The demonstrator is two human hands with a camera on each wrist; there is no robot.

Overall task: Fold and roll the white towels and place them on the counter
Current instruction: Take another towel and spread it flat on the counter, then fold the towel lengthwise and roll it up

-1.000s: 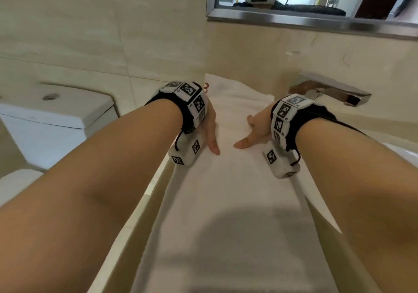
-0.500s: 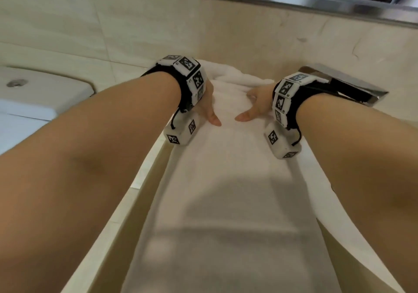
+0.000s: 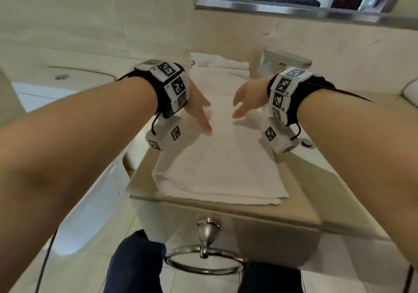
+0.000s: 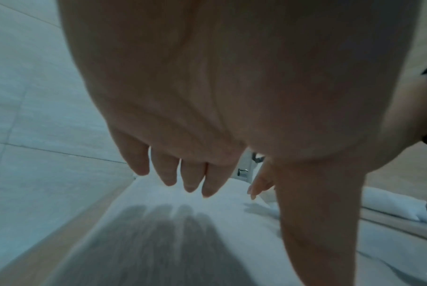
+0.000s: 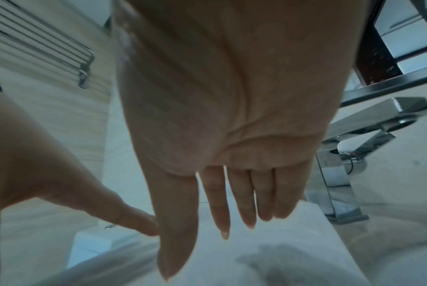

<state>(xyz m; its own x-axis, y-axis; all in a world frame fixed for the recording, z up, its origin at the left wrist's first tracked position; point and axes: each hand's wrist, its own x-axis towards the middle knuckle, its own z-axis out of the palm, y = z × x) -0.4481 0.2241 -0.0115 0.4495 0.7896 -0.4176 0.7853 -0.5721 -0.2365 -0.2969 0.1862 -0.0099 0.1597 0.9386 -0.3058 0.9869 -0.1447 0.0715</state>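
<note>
Your hands have lifted off the towel (image 3: 222,168) since a second ago, and its near edge now shows. It lies folded into a long white strip on the counter (image 3: 300,193), reaching almost to the front edge. Your left hand (image 3: 199,109) and right hand (image 3: 248,98) hover flat-fingered, holding nothing. The faucet (image 3: 285,63) stands just to the right.
</note>
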